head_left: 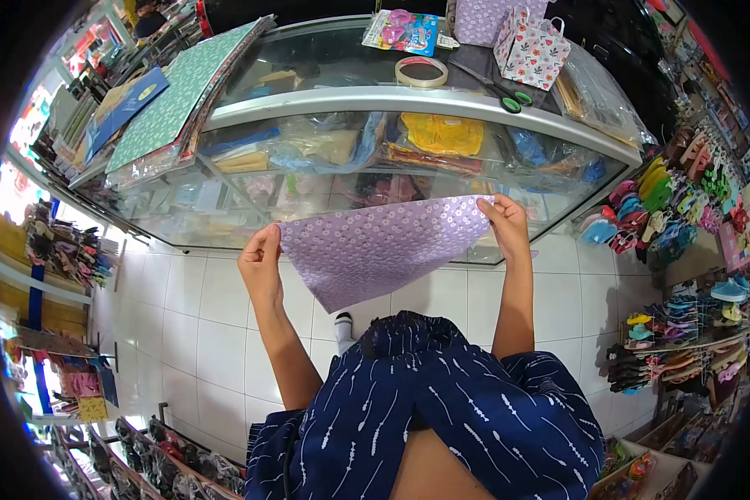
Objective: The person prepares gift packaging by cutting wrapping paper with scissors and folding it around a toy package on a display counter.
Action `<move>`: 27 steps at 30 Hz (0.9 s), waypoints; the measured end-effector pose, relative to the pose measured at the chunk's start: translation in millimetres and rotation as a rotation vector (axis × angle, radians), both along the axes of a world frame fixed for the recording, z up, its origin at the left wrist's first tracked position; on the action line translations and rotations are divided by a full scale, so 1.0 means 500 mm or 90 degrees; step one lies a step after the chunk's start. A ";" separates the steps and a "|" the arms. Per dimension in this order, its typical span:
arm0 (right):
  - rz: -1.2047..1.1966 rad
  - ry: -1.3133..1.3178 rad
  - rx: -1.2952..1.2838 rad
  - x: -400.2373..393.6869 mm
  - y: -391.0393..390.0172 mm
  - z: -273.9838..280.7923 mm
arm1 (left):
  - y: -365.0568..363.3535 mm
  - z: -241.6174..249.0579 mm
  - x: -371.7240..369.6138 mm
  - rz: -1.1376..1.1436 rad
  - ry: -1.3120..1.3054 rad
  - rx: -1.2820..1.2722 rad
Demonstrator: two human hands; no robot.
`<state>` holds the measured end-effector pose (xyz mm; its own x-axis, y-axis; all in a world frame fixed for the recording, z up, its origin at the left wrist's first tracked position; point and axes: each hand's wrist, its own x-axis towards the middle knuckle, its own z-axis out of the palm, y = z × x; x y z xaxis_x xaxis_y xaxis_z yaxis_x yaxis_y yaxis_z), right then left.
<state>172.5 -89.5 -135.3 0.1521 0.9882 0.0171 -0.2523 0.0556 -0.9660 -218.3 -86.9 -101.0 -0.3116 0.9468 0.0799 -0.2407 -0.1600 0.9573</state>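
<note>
A purple sheet with small white flowers (383, 246) hangs between my two hands in front of the glass counter. My left hand (262, 257) pinches its upper left corner. At its upper right corner, my right hand (506, 223) grips the edge between thumb and fingers. The sheet's lower edge slants, with a point hanging down at the lower left. On the counter top beyond lie a roll of tape (421, 72) and scissors with black and green handles (508, 98). Behind the scissors stands a floral paper bag (532, 52).
The glass counter (333, 104) spans the front, with packaged goods inside. Green patterned sheets (187, 96) lie on its left end, under a blue booklet (129, 108). A colourful packet (402, 32) and a purple bag (479, 18) are at the back. Shoe racks (675, 333) stand at right.
</note>
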 end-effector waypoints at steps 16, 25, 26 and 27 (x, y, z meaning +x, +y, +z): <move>0.231 -0.338 0.304 -0.290 -0.001 0.149 | -0.025 0.073 0.133 -0.086 0.387 0.237; 0.211 -0.351 0.350 -0.298 -0.011 0.157 | -0.033 0.051 0.133 -0.138 0.426 0.266; 0.212 -0.330 0.330 -0.295 -0.012 0.151 | -0.034 0.052 0.136 -0.156 0.416 0.247; 0.197 -0.325 0.321 -0.292 -0.018 0.156 | -0.034 0.053 0.138 -0.173 0.407 0.229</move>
<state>26.7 -98.6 -57.5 -0.2771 0.8386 0.4690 0.1408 0.5182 -0.8436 -149.1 -103.7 -74.3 0.1367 0.8651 0.4826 0.2646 -0.5014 0.8238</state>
